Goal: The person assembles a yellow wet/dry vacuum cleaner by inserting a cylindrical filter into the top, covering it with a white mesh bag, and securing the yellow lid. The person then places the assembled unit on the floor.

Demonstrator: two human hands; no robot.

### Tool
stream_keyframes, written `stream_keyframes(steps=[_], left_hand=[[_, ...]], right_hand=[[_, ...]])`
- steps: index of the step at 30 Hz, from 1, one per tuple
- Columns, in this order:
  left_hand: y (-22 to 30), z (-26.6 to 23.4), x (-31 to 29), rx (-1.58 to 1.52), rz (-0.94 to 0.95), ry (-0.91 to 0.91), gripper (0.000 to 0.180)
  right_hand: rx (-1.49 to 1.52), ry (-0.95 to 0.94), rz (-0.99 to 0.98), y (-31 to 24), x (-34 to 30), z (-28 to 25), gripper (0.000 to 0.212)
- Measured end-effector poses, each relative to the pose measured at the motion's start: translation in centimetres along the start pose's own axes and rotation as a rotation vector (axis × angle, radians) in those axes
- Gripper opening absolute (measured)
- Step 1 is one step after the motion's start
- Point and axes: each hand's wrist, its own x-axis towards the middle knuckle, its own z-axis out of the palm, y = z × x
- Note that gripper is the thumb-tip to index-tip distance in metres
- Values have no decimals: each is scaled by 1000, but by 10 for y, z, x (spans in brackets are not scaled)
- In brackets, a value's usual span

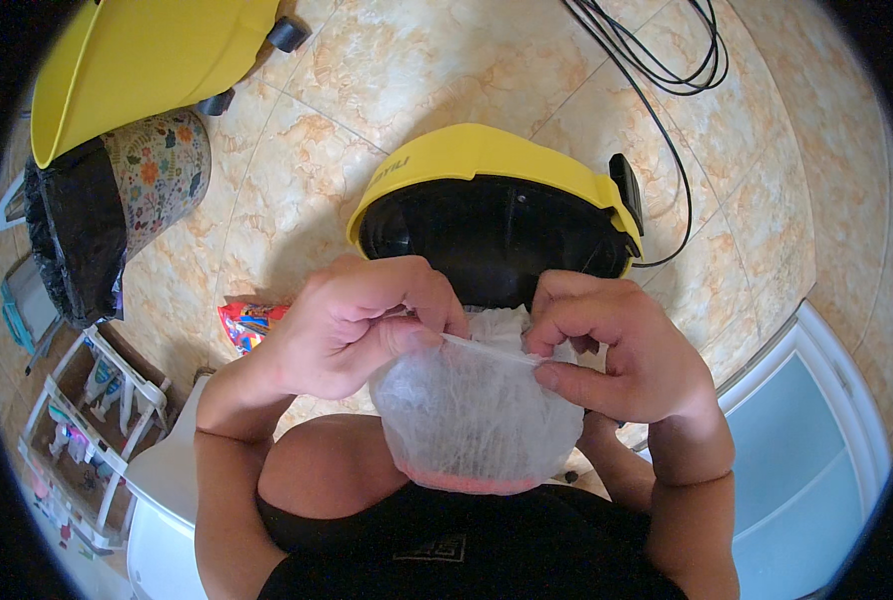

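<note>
Fingers of the left hand (362,325) and right hand (629,350) pinch a white cloth cover (482,415), six o'clock from the yellow tub (507,150). Its reddish rim (472,484) appears covered; the pinched edge seems not yet settled.

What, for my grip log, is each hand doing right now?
Left hand: closed, pinching the sheer white cover by its edge.
Right hand: closed, pinching the same edge farther right.
</note>
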Motion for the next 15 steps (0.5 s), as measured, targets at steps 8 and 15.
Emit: stream_keyframes(steps=[8, 15], left_hand=[[1, 8, 2, -47, -148, 177, 7], [-1, 11, -1, 125, -271, 155, 5]], right_hand=[[253, 189, 271, 2, -16, -16, 16], [-329, 185, 241, 8, -8, 4, 10]])
